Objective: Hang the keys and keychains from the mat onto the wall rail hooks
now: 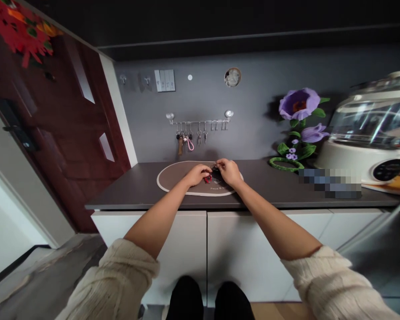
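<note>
Both my hands meet over an oval brown mat (173, 178) on the dark countertop (136, 189). My left hand (197, 174) is closed, its fingers pinched on a small red piece of a key bunch (210, 177). My right hand (228, 171) is also closed, gripping the dark part of the same key bunch from the right. The bunch lies low over the mat between the two hands, and most of it is hidden by my fingers.
A metal hook rail (200, 121) on the grey wall carries several keys and a pink fob. A purple fabric flower (298, 124) and a white appliance with a glass lid (370, 133) stand on the right. A dark red door (60, 124) is on the left. White cabinets sit below the counter.
</note>
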Action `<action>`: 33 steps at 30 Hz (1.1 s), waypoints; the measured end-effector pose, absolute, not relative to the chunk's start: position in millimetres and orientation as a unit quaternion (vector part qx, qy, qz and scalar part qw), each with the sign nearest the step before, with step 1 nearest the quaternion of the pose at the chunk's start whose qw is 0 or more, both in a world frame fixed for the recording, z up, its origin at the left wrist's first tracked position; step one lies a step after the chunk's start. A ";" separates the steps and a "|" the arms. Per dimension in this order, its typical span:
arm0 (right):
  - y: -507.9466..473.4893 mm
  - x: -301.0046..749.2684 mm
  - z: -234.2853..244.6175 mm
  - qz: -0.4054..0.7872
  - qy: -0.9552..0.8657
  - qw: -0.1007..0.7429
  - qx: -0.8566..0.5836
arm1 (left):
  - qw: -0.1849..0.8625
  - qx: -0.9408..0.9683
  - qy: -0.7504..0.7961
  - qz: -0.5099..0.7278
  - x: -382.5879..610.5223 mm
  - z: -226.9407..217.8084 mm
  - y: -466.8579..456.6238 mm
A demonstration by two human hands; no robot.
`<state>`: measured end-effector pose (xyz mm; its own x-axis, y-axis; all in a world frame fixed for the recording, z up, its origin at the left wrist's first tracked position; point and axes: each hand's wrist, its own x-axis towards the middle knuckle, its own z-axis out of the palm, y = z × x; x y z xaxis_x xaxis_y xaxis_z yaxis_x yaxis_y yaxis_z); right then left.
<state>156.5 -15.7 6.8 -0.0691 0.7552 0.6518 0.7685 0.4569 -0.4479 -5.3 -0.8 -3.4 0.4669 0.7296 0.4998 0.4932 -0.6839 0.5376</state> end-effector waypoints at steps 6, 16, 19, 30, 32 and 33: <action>-18.1 154.5 0.8 -0.063 -0.750 0.376 -0.540 | 0.098 0.875 0.356 0.314 -7.3 -3.3 -2.4; -18.6 150.7 0.9 -0.092 -0.755 0.350 -0.547 | 0.096 0.833 0.404 0.365 -9.2 -2.2 -4.6; -19.8 149.2 1.4 -0.100 -0.761 0.345 -0.540 | 0.112 0.814 0.411 0.395 -8.6 -2.6 -3.1; -16.0 144.7 1.3 -0.101 -0.802 0.334 -0.485 | 0.268 0.718 0.409 0.495 -3.9 -2.7 3.5; -15.7 144.1 1.5 -0.099 -0.806 0.335 -0.477 | 0.297 0.702 0.397 0.511 -3.4 -3.4 4.4; -15.8 143.9 1.7 -0.097 -0.808 0.337 -0.474 | 0.308 0.696 0.390 0.518 -3.2 -3.6 4.7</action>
